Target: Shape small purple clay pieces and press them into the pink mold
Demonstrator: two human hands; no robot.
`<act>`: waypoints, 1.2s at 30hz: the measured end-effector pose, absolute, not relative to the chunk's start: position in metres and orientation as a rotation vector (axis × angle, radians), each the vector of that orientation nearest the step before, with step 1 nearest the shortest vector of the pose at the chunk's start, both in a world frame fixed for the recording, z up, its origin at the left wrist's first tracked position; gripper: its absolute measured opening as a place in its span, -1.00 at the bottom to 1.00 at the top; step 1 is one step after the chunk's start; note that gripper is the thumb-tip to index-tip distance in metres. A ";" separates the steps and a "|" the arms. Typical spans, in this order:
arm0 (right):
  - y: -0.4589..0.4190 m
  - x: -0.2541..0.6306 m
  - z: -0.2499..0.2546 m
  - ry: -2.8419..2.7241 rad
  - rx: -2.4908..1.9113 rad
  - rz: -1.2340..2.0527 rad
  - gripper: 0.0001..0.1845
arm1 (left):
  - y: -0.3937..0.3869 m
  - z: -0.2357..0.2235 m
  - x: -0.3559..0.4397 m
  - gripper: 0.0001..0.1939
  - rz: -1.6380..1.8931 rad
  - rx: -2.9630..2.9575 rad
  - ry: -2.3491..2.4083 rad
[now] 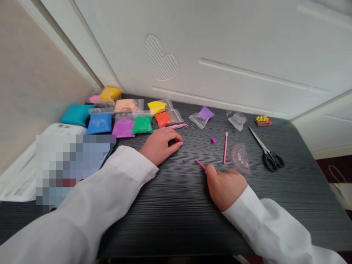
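My right hand is closed around a pink pointed clay tool, its tip angled down to the left near the table top. A tiny purple bit of clay lies just left of that tip, apart from it. My left hand rests on the table with loosely curved fingers, and nothing shows between thumb and forefinger. Just behind it lie pink tweezers, partly covered by the hand. A small crumpled magenta clay lump sits beyond the tool, beside a second pink clay tool.
Bags of coloured clay, including a green one, line the back left. A purple bag and a clear bag lie farther right. A protractor, black-handled scissors and a yellow-red piece are at right. A blurred-out device is at left.
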State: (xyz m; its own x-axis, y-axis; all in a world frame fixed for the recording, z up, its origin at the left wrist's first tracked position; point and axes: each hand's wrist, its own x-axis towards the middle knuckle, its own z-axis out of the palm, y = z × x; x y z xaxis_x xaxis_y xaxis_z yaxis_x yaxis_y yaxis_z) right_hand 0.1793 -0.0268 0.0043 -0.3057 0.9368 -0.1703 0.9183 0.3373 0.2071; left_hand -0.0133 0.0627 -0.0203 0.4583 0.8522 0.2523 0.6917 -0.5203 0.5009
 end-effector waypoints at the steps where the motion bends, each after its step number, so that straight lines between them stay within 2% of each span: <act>1: -0.027 0.179 0.005 2.342 1.668 0.096 -0.96 | 0.063 -0.021 -0.013 -0.84 0.690 2.388 1.312; 19: -0.026 0.175 0.005 2.432 1.645 0.130 -0.96 | 0.064 -0.020 -0.014 -0.84 0.684 2.380 1.309; 29: -0.012 0.203 0.002 2.561 1.986 0.229 -0.69 | 0.063 -0.020 -0.015 -0.84 0.683 2.343 1.297; 33: -0.002 0.206 -0.002 2.571 1.884 0.283 -0.56 | 0.063 -0.020 -0.015 -0.83 0.678 2.329 1.312; 36: 0.001 0.203 -0.007 2.574 1.813 0.273 -0.55 | 0.062 -0.020 -0.015 -0.82 0.676 2.321 1.320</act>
State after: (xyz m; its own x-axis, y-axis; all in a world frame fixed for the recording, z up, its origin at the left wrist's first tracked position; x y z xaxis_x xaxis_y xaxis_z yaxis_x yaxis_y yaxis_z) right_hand 0.2027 0.0007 -0.0072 -0.3416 0.9329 0.1140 0.9361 0.3268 0.1304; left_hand -0.0146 0.0623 -0.0198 0.4418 0.8703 0.2177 0.6850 -0.4840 0.5446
